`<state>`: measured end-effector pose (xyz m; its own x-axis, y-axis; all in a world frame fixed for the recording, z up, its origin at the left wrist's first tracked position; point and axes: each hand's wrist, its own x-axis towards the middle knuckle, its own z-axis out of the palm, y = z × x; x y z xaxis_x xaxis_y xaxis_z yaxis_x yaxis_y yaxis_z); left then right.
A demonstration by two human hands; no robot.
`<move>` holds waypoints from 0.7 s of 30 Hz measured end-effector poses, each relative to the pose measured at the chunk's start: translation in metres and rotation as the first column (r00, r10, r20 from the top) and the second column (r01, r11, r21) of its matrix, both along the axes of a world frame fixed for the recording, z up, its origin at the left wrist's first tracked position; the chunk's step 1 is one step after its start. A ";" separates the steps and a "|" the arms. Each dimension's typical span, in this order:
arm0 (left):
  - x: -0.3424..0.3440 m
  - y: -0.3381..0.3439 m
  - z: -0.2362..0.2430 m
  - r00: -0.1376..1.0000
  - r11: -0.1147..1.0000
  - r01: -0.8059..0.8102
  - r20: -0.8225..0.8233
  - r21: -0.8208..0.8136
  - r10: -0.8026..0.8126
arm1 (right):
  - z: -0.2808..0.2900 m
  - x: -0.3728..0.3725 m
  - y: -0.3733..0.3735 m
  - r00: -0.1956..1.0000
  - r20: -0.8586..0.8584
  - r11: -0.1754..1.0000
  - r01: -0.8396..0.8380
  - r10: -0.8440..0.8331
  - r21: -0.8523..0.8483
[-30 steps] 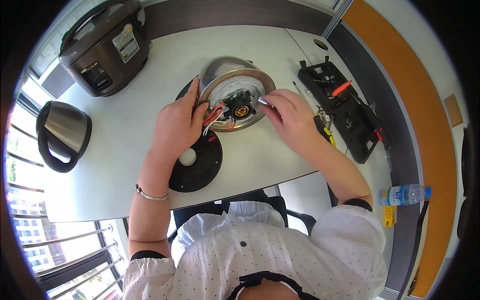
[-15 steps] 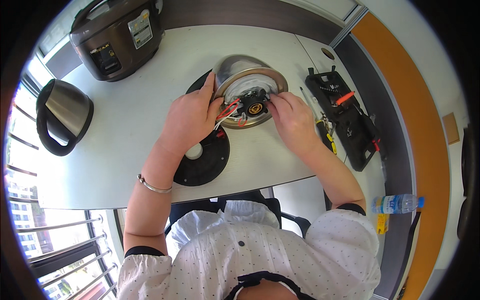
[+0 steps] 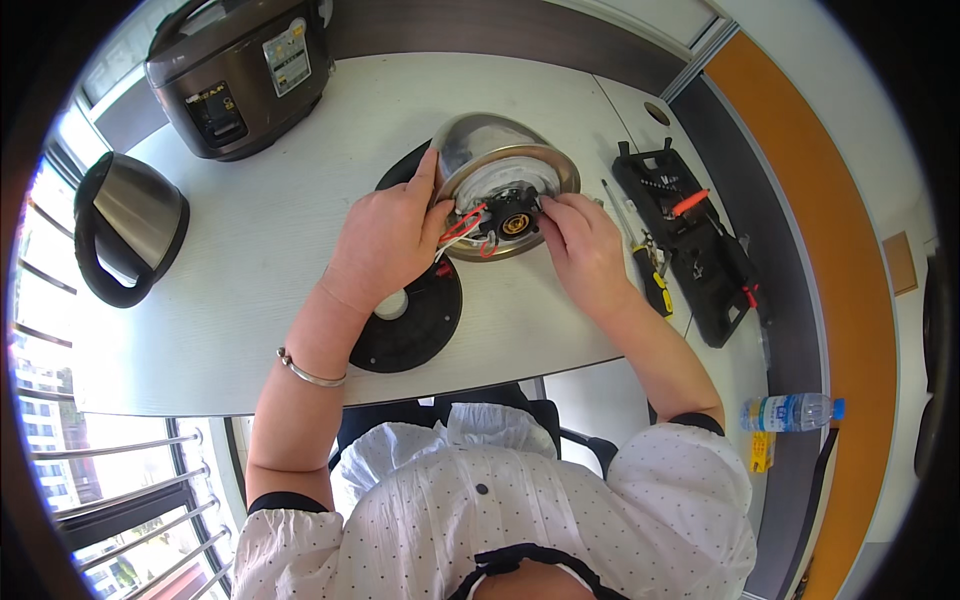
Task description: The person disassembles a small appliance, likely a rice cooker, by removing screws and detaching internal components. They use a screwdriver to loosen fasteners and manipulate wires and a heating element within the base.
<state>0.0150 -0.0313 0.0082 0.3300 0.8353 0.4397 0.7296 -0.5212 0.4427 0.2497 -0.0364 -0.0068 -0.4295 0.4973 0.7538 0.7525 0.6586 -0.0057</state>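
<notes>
A steel kettle body (image 3: 490, 130) lies tilted on the table with its underside facing me. In its underside sits a black round connector (image 3: 516, 222) with a brass-coloured ring, and red and white wires (image 3: 462, 226) run out from it. My left hand (image 3: 385, 235) grips the body's left rim, its thumb beside the wires and its index finger along the steel. At the connector's right edge, the fingers of my right hand (image 3: 588, 245) pinch together; the fingertips are partly hidden. A black ring-shaped base plate (image 3: 410, 335) lies flat below the body, partly under my left wrist.
At the far left stand a brown cooker (image 3: 240, 85) and another steel kettle (image 3: 130, 230) with a black handle. On the right lie an open black tool case (image 3: 690, 235), a long screwdriver (image 3: 618, 205) and a yellow-black tool (image 3: 652, 285). A plastic water bottle (image 3: 790, 411) lies farther right.
Both hands keep their hold on the kettle body and connector. The right hand's fingers have shifted very slightly; the whole view has moved a little.
</notes>
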 end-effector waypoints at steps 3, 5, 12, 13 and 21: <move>0.000 0.000 -0.001 1.000 1.000 0.005 0.006 0.014 -0.005 | 0.000 -0.001 -0.001 1.000 -0.017 1.000 -0.007 0.006 -0.015; 0.000 0.000 0.000 1.000 1.000 0.011 0.001 0.018 -0.011 | -0.002 0.000 -0.001 1.000 -0.024 1.000 -0.005 0.005 -0.003; 0.001 0.000 -0.005 0.998 0.999 0.020 0.053 0.035 -0.022 | -0.006 -0.003 0.001 0.993 0.013 0.992 0.118 -0.119 0.051; 0.001 0.000 -0.004 0.999 0.999 0.028 0.020 0.038 -0.029 | -0.005 -0.003 0.000 0.992 0.023 0.990 0.126 -0.128 0.056; 0.003 -0.001 -0.005 0.999 0.999 0.033 0.012 0.041 -0.033 | -0.001 -0.013 -0.001 0.962 -0.128 0.966 0.224 -0.241 -0.132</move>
